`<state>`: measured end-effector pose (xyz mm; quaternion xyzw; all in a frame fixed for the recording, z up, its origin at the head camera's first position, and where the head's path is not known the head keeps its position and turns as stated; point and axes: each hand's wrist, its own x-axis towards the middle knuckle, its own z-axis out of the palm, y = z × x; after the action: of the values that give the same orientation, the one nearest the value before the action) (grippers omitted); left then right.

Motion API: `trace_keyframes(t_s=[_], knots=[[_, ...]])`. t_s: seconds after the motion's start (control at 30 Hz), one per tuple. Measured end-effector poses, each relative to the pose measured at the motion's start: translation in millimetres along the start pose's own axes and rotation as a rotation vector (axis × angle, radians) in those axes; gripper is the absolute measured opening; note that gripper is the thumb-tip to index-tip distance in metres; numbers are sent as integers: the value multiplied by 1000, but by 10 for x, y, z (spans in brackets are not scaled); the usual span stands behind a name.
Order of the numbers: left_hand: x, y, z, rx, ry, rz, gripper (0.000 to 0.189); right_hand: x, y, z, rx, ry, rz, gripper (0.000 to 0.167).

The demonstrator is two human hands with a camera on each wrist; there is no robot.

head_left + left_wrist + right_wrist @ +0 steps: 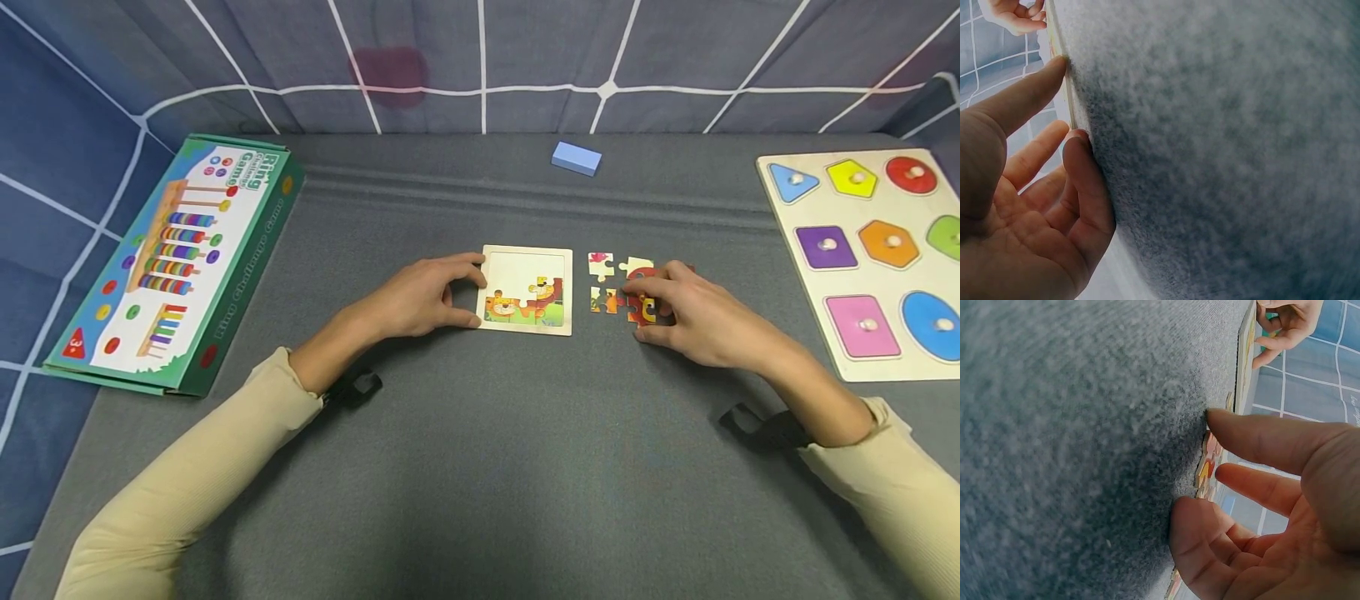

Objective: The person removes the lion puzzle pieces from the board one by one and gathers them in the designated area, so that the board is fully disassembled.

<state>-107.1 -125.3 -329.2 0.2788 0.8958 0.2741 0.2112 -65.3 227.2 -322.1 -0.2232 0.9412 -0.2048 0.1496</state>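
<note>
A square wooden puzzle tray (525,330) lies on the grey surface, its lower part filled with joined picture pieces showing animals. At its left edge, the left hand (431,297) holds the frame between spread thumb and fingers; in the left wrist view the thumb tip is on the rim. The right hand (701,321) reaches over a group of loose puzzle pieces (641,307), thumb and fingers apart on either side of them and partly hiding them. In the right wrist view these pieces (1205,465) lie flat among the fingertips. Other loose pieces (602,266) lie between tray and hand.
A green game box (202,258) lies at the left. A blue block (576,158) sits at the back. On the right is a wooden shape board (817,333) with knobbed coloured shapes. A blue curtain (540,50) with white lines stands behind the surface.
</note>
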Motion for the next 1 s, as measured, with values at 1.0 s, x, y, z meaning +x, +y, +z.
trace_keyframes(t_s=[1.0], knots=[[-7,11,-6,3,4,4,44,47,-150,-35,23,117,-45,39]])
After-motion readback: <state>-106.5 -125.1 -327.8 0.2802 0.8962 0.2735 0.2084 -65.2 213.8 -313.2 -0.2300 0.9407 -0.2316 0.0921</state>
